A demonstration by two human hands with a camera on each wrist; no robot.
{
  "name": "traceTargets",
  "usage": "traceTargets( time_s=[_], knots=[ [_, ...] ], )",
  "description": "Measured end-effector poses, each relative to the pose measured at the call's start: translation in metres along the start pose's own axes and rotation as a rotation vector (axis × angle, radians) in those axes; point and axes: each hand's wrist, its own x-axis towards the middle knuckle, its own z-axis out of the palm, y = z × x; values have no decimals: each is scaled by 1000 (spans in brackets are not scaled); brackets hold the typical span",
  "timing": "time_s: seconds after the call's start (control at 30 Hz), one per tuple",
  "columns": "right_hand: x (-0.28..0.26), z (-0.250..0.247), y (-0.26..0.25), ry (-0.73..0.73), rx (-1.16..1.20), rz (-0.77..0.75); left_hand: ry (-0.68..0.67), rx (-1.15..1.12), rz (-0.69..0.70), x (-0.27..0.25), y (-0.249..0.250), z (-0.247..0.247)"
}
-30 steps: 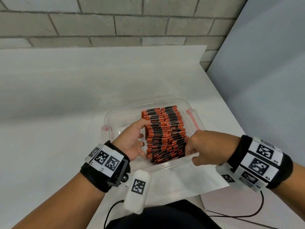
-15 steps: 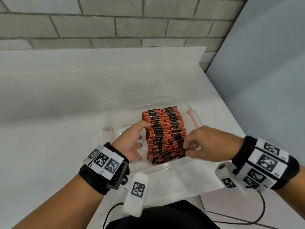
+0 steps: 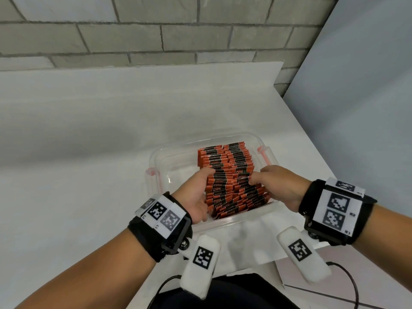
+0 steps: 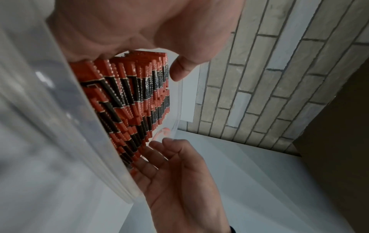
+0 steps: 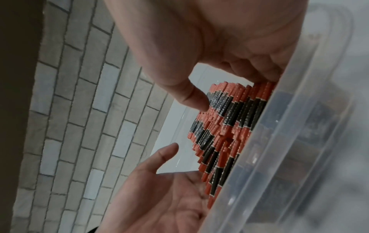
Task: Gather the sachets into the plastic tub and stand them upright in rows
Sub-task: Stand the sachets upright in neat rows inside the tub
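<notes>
The clear plastic tub (image 3: 156, 166) is sitting on the white table (image 3: 78, 152), right under both hands. The orange and black sachets (image 3: 225, 166) are standing on their edges in two tight rows inside the tub, and both hands are squeezing the near part of the pack between them.

The left hand (image 3: 196, 192) is pressing flat against the left side of the rows. Its fingers are lying mostly straight and spread a little, and its thumb is resting on top of the sachets. It is not wrapping around anything.

The right hand (image 3: 278, 186) is pushing on the right side of the rows. Its fingers are bending down over the edge of the pack, and its thumb (image 3: 256, 178) is pointing across the tops toward the left hand. Seen from the right wrist, the thumb tip (image 5: 197, 102) is touching the sachet tops, and the fingers are tucking down between the sachets and the tub wall (image 5: 289, 126).

The space in the tub beyond the left hand has no sachets in it. A gray brick wall (image 3: 156, 34) is standing far past both hands
</notes>
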Motion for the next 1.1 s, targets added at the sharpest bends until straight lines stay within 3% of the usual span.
traceTargets(
  time_s=[0.4, 0.73, 0.97, 1.1],
  knots=[
    [1, -5, 3, -57, 187, 6, 1, 44, 193, 1, -7, 8],
    [3, -1, -2, -78, 132, -10, -49, 7, 194, 1, -9, 7],
    [7, -2, -4, -26, 131, -33, 46, 75, 214, -5, 0, 8],
    [16, 3, -7, -30, 235, -17, -29, 25, 182, -10, 6, 13]
  ],
)
